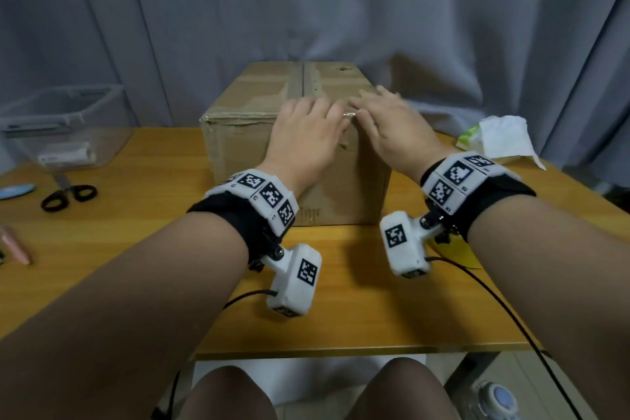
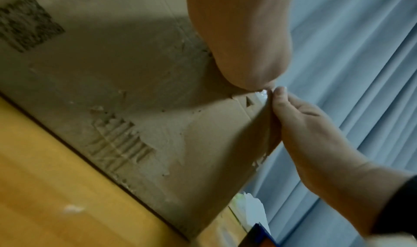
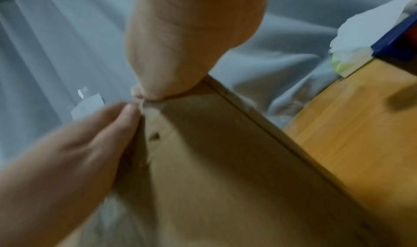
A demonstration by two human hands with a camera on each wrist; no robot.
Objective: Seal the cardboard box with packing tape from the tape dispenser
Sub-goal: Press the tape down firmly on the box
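A worn brown cardboard box [image 1: 245,147] stands on the wooden table [image 1: 341,300] with its top flaps closed along a centre seam. My left hand [image 1: 306,126] and right hand [image 1: 392,126] lie palm down on the top at the near edge, fingertips meeting at the seam. A small shiny piece of clear tape [image 1: 349,115] shows between them. In the left wrist view the right hand's [image 2: 315,134] thumb presses the box [image 2: 135,90] edge beside the tape [image 2: 261,95]. In the right wrist view the left hand's [image 3: 67,152] thumb touches the same edge. I see no tape dispenser clearly.
A clear plastic bin [image 1: 61,126] and black scissors [image 1: 68,196] sit on the left of the table. A tissue pack [image 1: 494,140] lies at the right, a yellow object [image 1: 460,252] partly hidden under my right wrist. Grey curtain hangs close behind the box.
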